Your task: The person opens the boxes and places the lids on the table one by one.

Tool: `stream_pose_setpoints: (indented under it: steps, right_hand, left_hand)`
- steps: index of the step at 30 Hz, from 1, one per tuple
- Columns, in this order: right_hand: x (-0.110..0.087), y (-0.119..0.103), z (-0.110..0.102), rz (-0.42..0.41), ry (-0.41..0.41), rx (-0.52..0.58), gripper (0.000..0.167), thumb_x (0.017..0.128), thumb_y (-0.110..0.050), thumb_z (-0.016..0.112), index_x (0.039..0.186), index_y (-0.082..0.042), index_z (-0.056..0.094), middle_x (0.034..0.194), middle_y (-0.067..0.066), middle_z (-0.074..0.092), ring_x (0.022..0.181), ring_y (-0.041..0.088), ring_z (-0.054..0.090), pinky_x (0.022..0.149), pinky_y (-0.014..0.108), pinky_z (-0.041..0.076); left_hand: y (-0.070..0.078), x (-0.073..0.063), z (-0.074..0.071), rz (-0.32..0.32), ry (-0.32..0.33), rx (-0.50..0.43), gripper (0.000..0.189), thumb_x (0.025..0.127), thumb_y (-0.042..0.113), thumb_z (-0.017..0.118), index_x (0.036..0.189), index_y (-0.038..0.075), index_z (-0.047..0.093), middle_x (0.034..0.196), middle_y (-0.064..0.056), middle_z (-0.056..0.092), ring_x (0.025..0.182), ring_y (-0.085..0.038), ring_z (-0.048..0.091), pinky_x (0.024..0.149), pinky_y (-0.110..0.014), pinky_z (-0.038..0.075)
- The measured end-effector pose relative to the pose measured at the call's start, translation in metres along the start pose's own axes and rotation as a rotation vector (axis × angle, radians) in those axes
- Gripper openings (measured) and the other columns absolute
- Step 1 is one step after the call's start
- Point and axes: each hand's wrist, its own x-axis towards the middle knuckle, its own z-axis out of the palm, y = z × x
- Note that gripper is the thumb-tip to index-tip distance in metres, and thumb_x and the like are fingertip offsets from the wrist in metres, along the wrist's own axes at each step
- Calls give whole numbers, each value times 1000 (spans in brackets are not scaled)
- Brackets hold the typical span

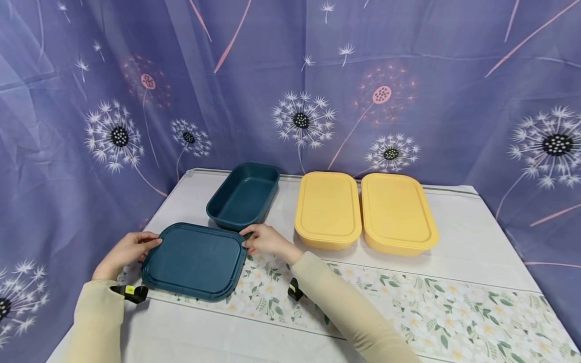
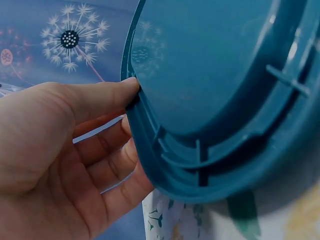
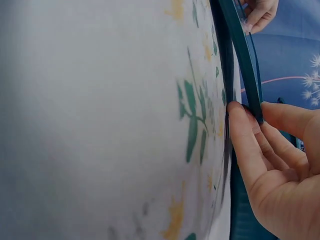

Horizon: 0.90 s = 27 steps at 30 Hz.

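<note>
A dark teal rectangular lid (image 1: 192,262) with rounded corners is held between both hands, over the flowered strip of the cloth. My left hand (image 1: 124,252) pinches its left edge, thumb on the face toward me and fingers beneath, as the left wrist view shows. A groove with small ribs runs round the lid's rim (image 2: 200,165). My right hand (image 1: 270,241) pinches the right edge near the far corner, also seen in the right wrist view. Just behind the lid stands an uncovered teal box (image 1: 247,194), with nothing visible inside.
Two yellow boxes with lids on, the left one (image 1: 328,209) and the right one (image 1: 398,212), stand side by side right of the teal box. The white table cloth (image 1: 195,333) carries a flowered strip (image 1: 408,302). A purple dandelion curtain (image 1: 254,101) hangs behind and at both sides.
</note>
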Motion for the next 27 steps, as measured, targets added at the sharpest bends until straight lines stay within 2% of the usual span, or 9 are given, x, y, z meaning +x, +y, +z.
stream_pose_setpoints:
  steps: [12,16,20,22,27]
  right_hand:
    - [6,0,4,33,-53,36,39,99,-3,61,138,-4,59,100,8,69,85,20,69,77,31,59]
    - [5,-2,5,34,-75,31,41,100,-2,57,141,-2,56,98,6,66,84,16,64,76,29,56]
    - [2,-5,5,17,-100,34,42,99,1,52,141,2,54,93,5,60,78,15,54,72,27,47]
    - [1,-6,5,13,-109,39,41,99,2,51,140,4,54,96,7,60,79,15,52,71,27,47]
    - [-2,-5,4,23,-123,76,42,99,2,49,140,6,53,112,9,62,84,14,53,75,27,47]
  left_hand:
    - [0,2,2,-8,26,14,49,105,25,57,132,-15,56,104,-18,66,74,-21,56,62,-35,52]
    - [-4,4,4,-22,49,5,49,105,26,58,132,-14,56,87,-9,62,67,-18,52,58,-33,49]
    - [-9,5,5,-28,68,-18,48,104,25,59,132,-14,57,71,-1,50,60,-16,48,55,-32,46]
    - [-11,5,6,-30,75,-23,48,103,25,61,131,-13,58,67,0,47,58,-16,47,54,-32,46]
    - [-15,4,7,-29,93,-26,44,103,22,61,128,-14,60,70,1,51,57,-16,47,54,-30,44]
